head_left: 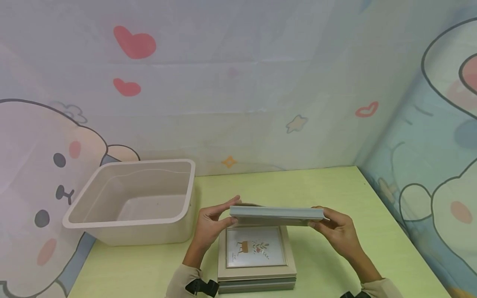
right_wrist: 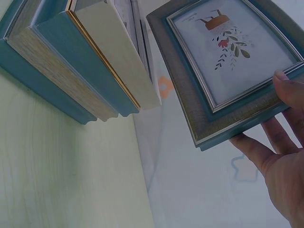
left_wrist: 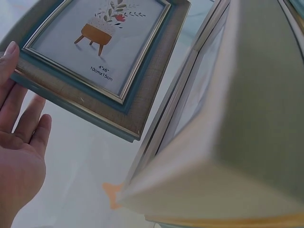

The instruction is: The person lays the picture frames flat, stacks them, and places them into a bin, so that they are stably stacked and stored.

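Both hands hold a blue and brown picture frame (head_left: 276, 212) up over a stack, its edge toward me in the head view. My left hand (head_left: 209, 227) pinches one end between thumb and fingers; my right hand (head_left: 338, 232) pinches the other. In the left wrist view the picture frame (left_wrist: 152, 90) shows a plant-pot print behind its pane. Below it lies a stack of picture frames, with a cream picture frame (head_left: 257, 271) on top. The right wrist view shows the stack's sides, with blue, wood-toned and cream frames (right_wrist: 116, 52) layered together.
A beige plastic bin (head_left: 130, 225) with a wide rim stands left of the stack, with nothing visible inside. The pale green table (head_left: 328, 186) runs back to a cartoon-printed cloth backdrop (head_left: 238, 91). Another printed cloth (head_left: 428, 157) borders the right side.
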Available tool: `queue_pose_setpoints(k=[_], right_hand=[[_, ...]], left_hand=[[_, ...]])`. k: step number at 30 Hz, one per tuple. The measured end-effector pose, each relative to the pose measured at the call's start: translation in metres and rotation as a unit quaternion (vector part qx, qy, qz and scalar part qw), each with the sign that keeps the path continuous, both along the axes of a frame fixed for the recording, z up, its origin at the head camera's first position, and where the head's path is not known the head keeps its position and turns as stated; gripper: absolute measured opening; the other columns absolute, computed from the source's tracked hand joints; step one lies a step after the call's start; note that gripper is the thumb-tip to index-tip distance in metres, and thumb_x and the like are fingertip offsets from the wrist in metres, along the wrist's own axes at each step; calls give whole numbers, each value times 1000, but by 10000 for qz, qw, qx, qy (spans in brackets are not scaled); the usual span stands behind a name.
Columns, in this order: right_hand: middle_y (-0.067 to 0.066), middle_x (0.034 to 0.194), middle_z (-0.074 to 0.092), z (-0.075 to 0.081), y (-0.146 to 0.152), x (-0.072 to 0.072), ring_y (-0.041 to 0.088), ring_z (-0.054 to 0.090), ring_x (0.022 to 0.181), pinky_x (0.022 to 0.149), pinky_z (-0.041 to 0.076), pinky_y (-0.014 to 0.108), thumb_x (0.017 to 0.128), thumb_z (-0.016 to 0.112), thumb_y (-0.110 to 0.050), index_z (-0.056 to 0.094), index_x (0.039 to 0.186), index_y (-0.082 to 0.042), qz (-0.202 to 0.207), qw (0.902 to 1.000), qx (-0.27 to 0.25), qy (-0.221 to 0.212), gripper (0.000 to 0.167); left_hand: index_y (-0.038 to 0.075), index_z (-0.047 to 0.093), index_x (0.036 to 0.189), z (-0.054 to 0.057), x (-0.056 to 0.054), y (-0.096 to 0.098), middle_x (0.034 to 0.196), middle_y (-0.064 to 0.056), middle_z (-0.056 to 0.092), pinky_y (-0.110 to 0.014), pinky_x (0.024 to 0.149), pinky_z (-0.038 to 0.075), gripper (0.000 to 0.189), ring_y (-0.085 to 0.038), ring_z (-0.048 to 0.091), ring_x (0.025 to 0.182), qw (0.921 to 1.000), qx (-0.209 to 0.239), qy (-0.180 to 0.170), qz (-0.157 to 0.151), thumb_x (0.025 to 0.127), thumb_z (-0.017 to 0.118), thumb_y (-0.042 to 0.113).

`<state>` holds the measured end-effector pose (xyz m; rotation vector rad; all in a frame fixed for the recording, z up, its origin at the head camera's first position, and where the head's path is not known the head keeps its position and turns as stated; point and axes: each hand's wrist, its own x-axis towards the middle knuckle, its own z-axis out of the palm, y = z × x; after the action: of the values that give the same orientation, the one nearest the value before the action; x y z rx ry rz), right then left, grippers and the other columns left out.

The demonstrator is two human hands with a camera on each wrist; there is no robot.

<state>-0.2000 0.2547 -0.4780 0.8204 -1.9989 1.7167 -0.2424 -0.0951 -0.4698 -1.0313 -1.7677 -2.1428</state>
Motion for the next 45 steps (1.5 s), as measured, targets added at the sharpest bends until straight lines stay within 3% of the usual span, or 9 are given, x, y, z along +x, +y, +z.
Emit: queue_pose_setpoints(k=[5, 12, 16, 21, 25, 31, 36, 40, 45], right_hand=[[-13, 117, 70, -1, -2, 0, 2, 67, 106, 86, 57, 20, 76, 64, 29, 66, 116, 12, -55, 9999, 48, 110, 44], [-13, 116, 71, -1, -4, 0, 2, 68, 107, 89, 56, 21, 75, 64, 30, 63, 120, 14, -106, 9999, -23, 106, 47], [-10, 119, 71, -1, -6, 0, 2, 68, 108, 84, 58, 20, 75, 64, 29, 63, 123, 11, -56, 9998, -151, 131, 51], [-16, 119, 70, 0, -6, 3, -1, 68, 103, 77, 59, 19, 79, 67, 21, 63, 127, 8, -291, 9992, 175, -229, 50], [-19, 114, 69, 0, -5, 4, -1, 69, 98, 74, 60, 21, 82, 68, 16, 62, 126, 10, -421, 9970, 449, -477, 44], [-18, 110, 71, -1, -3, 4, 2, 70, 94, 72, 61, 25, 86, 67, 12, 58, 129, 12, -350, 9947, 464, -850, 44], [-15, 107, 73, -3, 1, 2, 6, 72, 92, 71, 63, 30, 91, 64, 7, 53, 134, 13, -91, 9901, 307, -1368, 44], [-12, 109, 74, -5, 3, 0, 11, 74, 93, 72, 63, 34, 95, 60, 4, 48, 137, 13, 210, 9848, 157, -1719, 45], [-11, 111, 73, -5, 6, -4, 14, 74, 95, 73, 63, 37, 97, 59, 0, 44, 139, 14, 518, 9754, 86, -2142, 47]], left_hand=[[-17, 64, 116, -1, 1, 1, 123, 1, 71, -28, 111, 44, 40, -15, 63, 123, 9998, -41, -85, 181, 80, 77, -5], [5, 74, 115, -4, 4, 2, 112, 8, 75, -24, 97, 54, 39, -9, 70, 107, 9993, 164, -110, 322, 80, 73, -12], [13, 74, 114, -5, 5, 4, 107, 13, 74, -19, 83, 58, 36, -2, 71, 96, 9974, 263, -338, 577, 83, 74, -6], [-7, 68, 119, -2, 6, 7, 97, 15, 73, -19, 79, 58, 36, -2, 69, 88, 9910, -10, -677, 1158, 84, 75, -2], [-16, 59, 125, 0, 7, 9, 96, 17, 68, -19, 81, 57, 44, 0, 65, 89, 9879, -312, -670, 1361, 83, 71, -10], [-12, 48, 139, 1, 8, 5, 116, 14, 62, -19, 80, 57, 58, 0, 62, 102, 9944, -525, -559, 729, 86, 69, -8], [-4, 39, 149, 0, 11, 1, 127, 11, 56, -18, 77, 56, 68, -2, 59, 109, 9925, -886, -736, 414, 87, 67, -7], [-2, 31, 153, -2, 11, -1, 140, 13, 49, -19, 79, 55, 70, -4, 56, 114, 9927, -1033, -617, -95, 91, 64, -5], [3, 21, 158, -3, 9, -8, 153, -5, 39, -24, 83, 56, 78, -9, 55, 117, 9878, -1136, -727, -776, 92, 62, -5]])
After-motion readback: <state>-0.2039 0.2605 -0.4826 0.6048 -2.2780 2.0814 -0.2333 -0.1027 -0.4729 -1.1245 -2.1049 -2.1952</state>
